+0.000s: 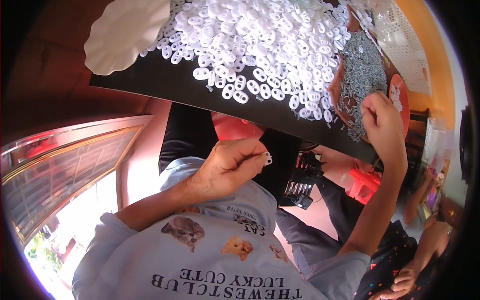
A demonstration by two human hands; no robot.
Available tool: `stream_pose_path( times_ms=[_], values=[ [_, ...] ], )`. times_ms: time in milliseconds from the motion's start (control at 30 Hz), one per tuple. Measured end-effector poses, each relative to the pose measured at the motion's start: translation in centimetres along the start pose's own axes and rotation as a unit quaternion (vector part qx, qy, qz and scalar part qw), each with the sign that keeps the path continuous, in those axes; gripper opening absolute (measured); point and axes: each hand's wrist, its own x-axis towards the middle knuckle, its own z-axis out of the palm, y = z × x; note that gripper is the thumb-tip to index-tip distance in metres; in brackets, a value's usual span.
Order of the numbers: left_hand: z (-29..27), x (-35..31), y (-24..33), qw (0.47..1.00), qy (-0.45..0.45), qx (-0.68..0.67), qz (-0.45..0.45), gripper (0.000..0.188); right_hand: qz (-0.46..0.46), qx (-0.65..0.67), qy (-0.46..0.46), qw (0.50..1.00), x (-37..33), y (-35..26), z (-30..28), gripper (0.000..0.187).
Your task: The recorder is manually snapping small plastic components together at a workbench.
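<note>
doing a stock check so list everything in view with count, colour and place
table: 1, dark, top half
ovals: many, white, heaped on table
fasteners: many, grey, right of heap
tray: 1, brown, around fasteners
scalloped dish: 1, cream, upper left
plate: 1, red, right edge, white bits on it
crate: 1, white, upper right
glass panel: 1, gold-edged, left
adapter: 1, black, below table
co-worker's hand: at least 1, bare, lower right
held piece: 1, white, centre
left grip: 1, bare, pinching held piece
right grip: 1, bare, at fasteners
</note>
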Motion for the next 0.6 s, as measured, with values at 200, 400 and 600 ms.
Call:
stream_pose_path(
  times_ms=[200, 400, 600],
  values=[
    [0.4, 0.9, 3.0, 0.991, 0.019, -0.134, -0.017, 0.022, -0.118, 0.199, -0.017, 0.973, -1.7, -10.1, 2.5, 0.013],
    [-0.2, 0.5, 3.0, 0.980, 0.040, -0.192, -0.020, 0.022, -0.134, 0.189, 0.002, 0.973, -1.6, -12.3, 4.5, 0.016],
    [-0.8, 0.6, 2.3, 0.976, 0.035, -0.212, -0.028, 0.023, -0.151, 0.223, 0.009, 0.963, -1.0, -12.4, 5.0, 0.016]
  ],
)
